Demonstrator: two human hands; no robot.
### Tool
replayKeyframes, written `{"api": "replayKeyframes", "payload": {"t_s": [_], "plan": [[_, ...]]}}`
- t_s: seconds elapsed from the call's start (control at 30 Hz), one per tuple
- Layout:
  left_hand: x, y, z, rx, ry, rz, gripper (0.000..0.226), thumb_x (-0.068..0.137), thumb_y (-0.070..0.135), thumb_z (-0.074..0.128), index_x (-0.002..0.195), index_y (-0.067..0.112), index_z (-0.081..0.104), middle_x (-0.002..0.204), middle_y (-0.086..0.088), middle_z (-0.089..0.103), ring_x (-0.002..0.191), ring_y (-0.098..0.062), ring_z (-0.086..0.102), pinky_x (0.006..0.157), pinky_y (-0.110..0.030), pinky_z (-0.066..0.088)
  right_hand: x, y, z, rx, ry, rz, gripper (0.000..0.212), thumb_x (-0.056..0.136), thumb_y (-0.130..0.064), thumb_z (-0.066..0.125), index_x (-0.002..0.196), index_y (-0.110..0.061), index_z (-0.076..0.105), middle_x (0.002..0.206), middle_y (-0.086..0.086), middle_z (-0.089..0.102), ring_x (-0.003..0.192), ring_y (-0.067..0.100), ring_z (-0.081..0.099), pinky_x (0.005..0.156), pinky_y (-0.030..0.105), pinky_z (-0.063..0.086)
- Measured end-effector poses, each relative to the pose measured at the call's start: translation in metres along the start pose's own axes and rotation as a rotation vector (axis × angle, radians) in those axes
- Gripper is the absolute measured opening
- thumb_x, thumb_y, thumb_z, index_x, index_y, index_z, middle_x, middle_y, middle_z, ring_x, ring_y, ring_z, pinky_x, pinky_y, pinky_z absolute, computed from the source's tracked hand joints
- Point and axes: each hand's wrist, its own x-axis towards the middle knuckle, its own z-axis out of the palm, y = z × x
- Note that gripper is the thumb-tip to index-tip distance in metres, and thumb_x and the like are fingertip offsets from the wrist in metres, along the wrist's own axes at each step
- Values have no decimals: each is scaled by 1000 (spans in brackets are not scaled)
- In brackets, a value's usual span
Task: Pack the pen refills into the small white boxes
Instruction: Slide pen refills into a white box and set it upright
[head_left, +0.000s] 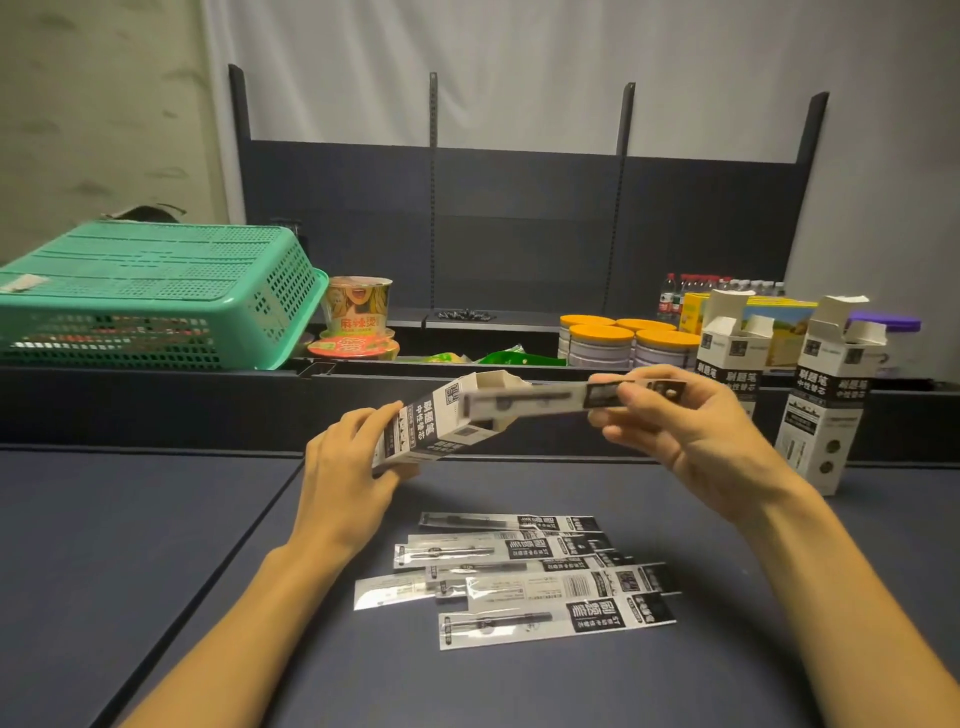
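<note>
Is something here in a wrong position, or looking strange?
Yes: the green basket on the left ledge lies upside down, its bottom facing up. The loose refill packets on the table overlap in an untidy pile.

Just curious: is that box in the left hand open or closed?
Open: the box shows its flaps up, a refill packet partly inside.

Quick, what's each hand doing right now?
Left hand: grips a small white box, open end up.
Right hand: pinches a packaged refill, feeding it in.

Three white boxes (441, 421); four orange-lidded tins (602, 345); two noodle cups (357, 306).
</note>
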Motion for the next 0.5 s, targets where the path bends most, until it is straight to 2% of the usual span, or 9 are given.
{"api": "replayKeyframes", "payload": {"t_s": [0.1,0.27,0.5], "plan": [[0,0,0,7,14,-7,65,74,23,81,133,16,53,120,-4,58,107,-23,54,93,-41,38,-1,-6,-3,56,70,-47,15,59,-19,75,72,-13,73,91,19,73,81,34,73,61,29,60],[1,1,1,6,34,-32,67,74,23,81,134,16,52,120,-4,58,107,-23,54,94,-40,36,0,-7,-8,5,120,-115,35,58,-22,75,87,-6,66,92,17,73,84,34,72,64,29,60],[1,2,1,2,13,-26,67,76,26,79,136,17,50,121,-3,57,109,-22,53,94,-35,33,0,1,-1,-178,95,-223,29,67,-21,73,90,-3,69,92,20,73,86,33,72,72,31,59]]}}
